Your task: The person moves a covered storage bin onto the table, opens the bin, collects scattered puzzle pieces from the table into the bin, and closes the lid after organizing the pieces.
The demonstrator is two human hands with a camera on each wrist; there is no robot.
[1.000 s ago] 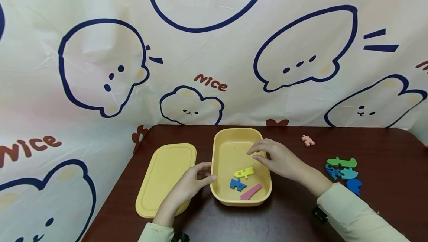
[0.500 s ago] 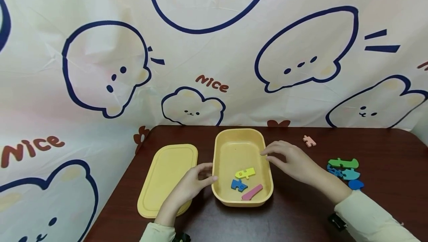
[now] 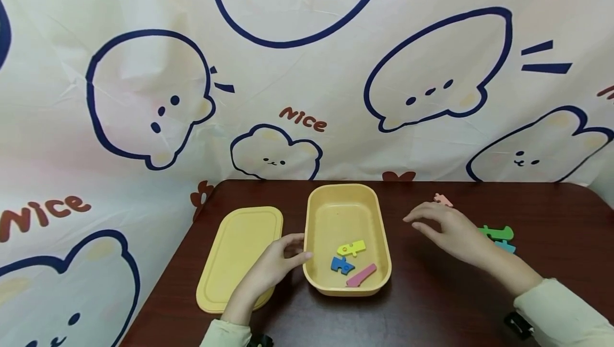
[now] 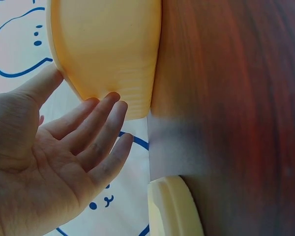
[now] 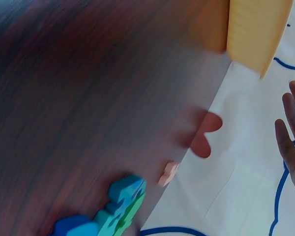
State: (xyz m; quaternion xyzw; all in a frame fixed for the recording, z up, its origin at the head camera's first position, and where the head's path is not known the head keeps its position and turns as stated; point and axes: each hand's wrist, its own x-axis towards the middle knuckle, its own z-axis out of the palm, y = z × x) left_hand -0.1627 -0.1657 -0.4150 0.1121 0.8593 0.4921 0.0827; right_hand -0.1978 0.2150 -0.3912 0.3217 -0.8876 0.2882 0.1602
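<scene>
Eight toy pieces, one yellow box [image 3: 340,219] and one yellow lid [image 3: 242,251] are occupying the dark tabletop [image 3: 336,323]; three of the pieces are lying inside the box, towards its near end — a yellow piece [image 3: 351,248], a blue piece [image 3: 342,266] and a pink bar [image 3: 362,275]; the other five are resting outside, on the right: a green piece [image 5: 131,215], a teal piece [image 5: 105,221] and two more blue pieces [image 5: 126,188] are forming one cluster, while a pale pink piece [image 5: 168,173] is lying alone near the far edge; the lid is lying flat left of the box; the left hand [image 3: 273,261] is touching the box's left side, thumb at the rim and fingers extended against the wall; the right hand [image 3: 448,230] is hovering empty, thumb and fingers apart — between box and cluster, where a stretch of tabletop is showing.
</scene>
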